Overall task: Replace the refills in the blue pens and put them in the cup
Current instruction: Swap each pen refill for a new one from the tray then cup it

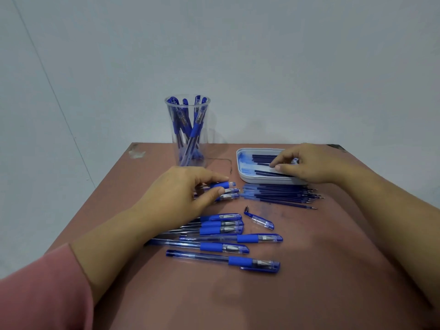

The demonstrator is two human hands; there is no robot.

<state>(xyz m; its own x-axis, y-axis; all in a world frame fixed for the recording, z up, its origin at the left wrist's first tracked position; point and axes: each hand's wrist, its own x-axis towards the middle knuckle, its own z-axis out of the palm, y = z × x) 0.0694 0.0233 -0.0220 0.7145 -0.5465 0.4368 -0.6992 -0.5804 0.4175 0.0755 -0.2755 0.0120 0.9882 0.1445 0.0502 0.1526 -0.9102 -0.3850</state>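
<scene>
View: head camera, looking down at a reddish-brown tabletop (309, 270).
Cup: tall clear plastic cup (187, 108) stands at the far edge, left of centre; it holds a leaning bundle of blue pens, count unclear.
Tray: shallow white rectangular tray (241, 173) sits right of the cup, with dark blue refills lying lengthwise inside.
Loose refills: a heap of dark blue refills (281, 196) lies on the table just in front of the tray.
Left hand (188, 190): fingers curled, thumb and fingers gripping a blue-gripped clear pen (223, 185), the top one of 3.
Right hand (307, 163): over the tray, fingertips pinching a tray refill (263, 164).
Near pens: 6 capped blue pens (226, 228) lie side by side.
Loose cap: clear-blue pen cap (263, 221) lies alone beside them.
</scene>
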